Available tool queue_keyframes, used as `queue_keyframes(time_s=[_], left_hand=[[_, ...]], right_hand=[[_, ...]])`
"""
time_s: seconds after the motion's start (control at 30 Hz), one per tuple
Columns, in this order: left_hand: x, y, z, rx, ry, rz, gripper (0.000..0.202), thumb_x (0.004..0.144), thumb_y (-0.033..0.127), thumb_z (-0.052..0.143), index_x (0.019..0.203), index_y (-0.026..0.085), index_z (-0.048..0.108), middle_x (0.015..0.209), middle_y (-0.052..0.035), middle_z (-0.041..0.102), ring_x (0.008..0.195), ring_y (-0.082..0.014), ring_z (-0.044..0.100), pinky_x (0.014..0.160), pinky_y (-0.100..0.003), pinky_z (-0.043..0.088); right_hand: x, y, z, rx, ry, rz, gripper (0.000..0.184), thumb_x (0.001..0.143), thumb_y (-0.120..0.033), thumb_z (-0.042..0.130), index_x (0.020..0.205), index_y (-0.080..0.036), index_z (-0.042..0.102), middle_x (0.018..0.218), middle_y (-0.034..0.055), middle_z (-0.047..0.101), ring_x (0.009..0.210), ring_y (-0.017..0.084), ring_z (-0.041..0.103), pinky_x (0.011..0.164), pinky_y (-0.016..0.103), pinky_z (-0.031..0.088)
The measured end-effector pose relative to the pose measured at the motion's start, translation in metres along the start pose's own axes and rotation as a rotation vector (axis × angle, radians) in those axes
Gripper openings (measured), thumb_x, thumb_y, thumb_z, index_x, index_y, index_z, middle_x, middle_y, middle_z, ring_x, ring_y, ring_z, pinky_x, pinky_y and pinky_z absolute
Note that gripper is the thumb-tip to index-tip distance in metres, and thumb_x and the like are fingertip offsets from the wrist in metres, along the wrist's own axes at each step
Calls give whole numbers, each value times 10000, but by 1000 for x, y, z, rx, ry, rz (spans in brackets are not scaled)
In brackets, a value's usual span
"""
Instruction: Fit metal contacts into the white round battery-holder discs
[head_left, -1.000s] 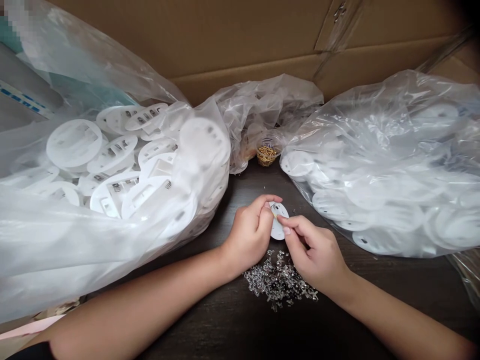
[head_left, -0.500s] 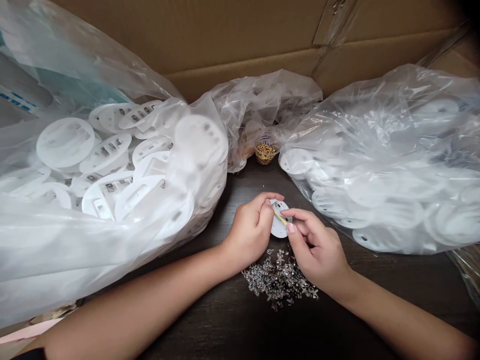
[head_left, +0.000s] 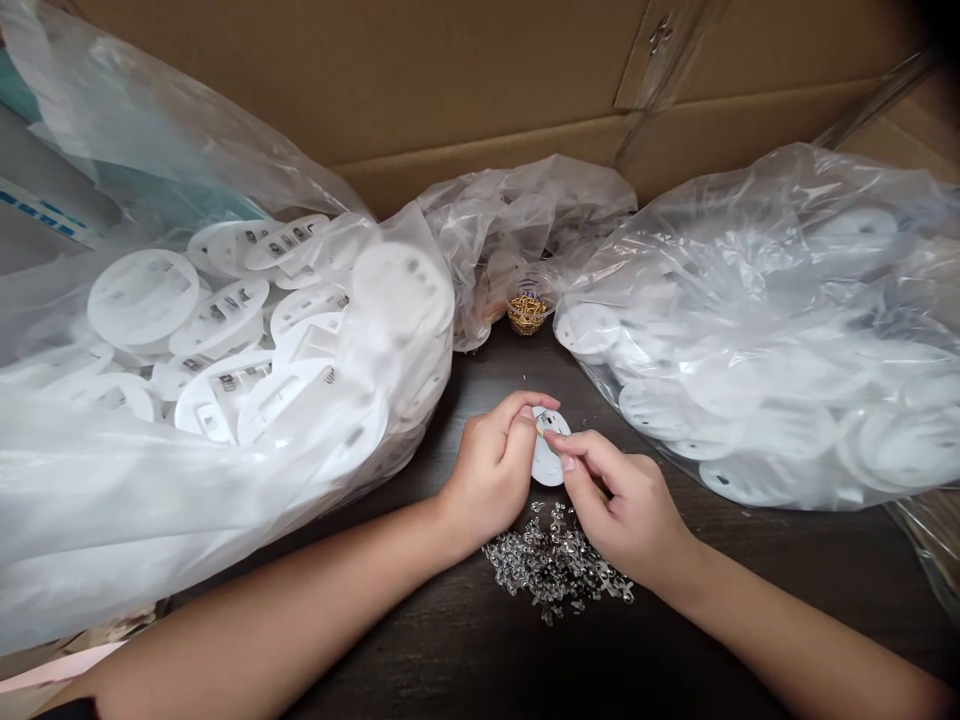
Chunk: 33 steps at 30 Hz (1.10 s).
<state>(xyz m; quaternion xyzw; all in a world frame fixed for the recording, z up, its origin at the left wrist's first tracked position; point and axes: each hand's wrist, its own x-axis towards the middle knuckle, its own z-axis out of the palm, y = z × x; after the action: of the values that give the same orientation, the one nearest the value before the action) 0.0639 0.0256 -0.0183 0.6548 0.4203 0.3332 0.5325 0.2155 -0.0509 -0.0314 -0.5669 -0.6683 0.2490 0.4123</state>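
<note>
My left hand [head_left: 491, 470] grips a small white plastic disc [head_left: 547, 465] by its left edge, with the fingers curled over the top. My right hand [head_left: 619, 500] pinches a short gold pin [head_left: 540, 429] between thumb and forefinger, and its tip is at the disc's upper left, by my left fingers. Just below both hands lies a loose pile of small clear crystal-like pieces [head_left: 555, 565]. Part of the disc is hidden behind my fingers.
Clear plastic bags of white discs [head_left: 225, 340] [head_left: 735, 370] fill the left and right sides. Between them stands a small cup of gold pins [head_left: 527, 313]. Crumpled plastic [head_left: 517, 230] and a cardboard wall [head_left: 360, 80] lie behind, above the dark wood table [head_left: 465, 650].
My right hand has moved slightly left, bringing the gold pin closer to my left fingers at the disc's upper edge. The view has shifted slightly.
</note>
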Motion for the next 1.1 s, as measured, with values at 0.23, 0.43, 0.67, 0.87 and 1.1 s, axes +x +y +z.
queue_keyframes(time_s=[0.23,0.43,0.67,0.87,1.1], left_hand=[[1,0,2,27,-9,-5,346,1012,249,378,1114,149,693,820,-23,691,634,-109,548,577,-228,397],[3,-3,6,-52,-3,-51,346,1013,254,383,1128,161,697,797,-20,679,639,-109,547,579,-227,399],[4,-1,3,-266,-10,-136,296,980,249,427,1032,142,698,878,-43,697,689,-110,578,602,-219,442],[5,-2,-2,-380,-77,-158,294,984,291,457,1029,135,703,834,-29,684,617,-88,540,578,-212,430],[3,-5,0,-333,-61,-131,284,980,298,467,1014,146,706,848,-28,687,653,-101,555,601,-222,434]], right_hand=[[1,0,-1,24,15,55,160,1001,-182,530,1128,-174,626,542,-102,384,416,63,362,438,246,249],[-2,3,0,22,65,50,170,1002,-187,532,1127,-181,648,736,-12,667,559,95,586,543,238,434],[-2,7,1,73,179,32,151,979,-152,557,1100,-199,634,818,13,712,627,113,635,578,236,503],[-4,5,1,28,102,-36,169,976,-133,547,1112,-191,630,660,-51,600,479,72,490,480,224,397],[1,0,-9,-118,197,-122,191,970,-157,601,1158,-186,592,659,-55,600,537,89,553,539,227,452]])
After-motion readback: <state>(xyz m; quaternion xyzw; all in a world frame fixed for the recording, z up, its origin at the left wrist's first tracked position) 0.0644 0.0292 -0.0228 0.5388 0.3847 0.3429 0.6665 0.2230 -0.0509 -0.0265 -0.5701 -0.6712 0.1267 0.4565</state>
